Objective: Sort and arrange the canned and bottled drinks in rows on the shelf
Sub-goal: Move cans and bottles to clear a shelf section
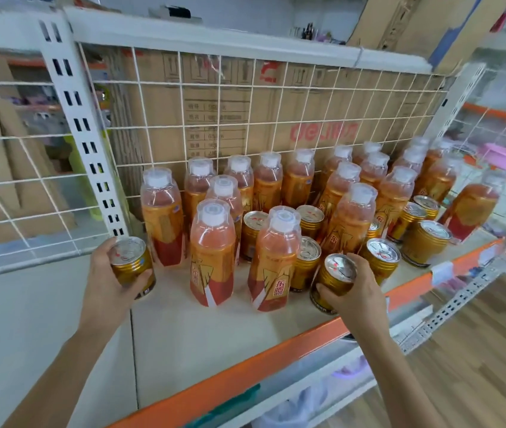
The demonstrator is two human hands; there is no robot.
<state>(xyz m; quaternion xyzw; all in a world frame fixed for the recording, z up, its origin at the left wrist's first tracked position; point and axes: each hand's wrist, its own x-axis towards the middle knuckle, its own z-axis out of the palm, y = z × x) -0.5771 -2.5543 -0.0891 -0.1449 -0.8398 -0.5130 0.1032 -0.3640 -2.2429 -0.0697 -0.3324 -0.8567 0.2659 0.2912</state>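
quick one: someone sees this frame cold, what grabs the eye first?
A crowd of orange bottles with white caps fills the back and middle of the shelf, with gold cans scattered among them, unsorted. In front, the left hand grips one can at the shelf's left end, and the right hand grips a second can near the orange front edge.

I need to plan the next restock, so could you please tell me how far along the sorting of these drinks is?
Done: a row of bottles stands along the wire back of the shelf. In hand: the left hand grips one gold can, the right hand a second can. Left: other cans stand mixed among the front bottles, so no separate can row shows yet.
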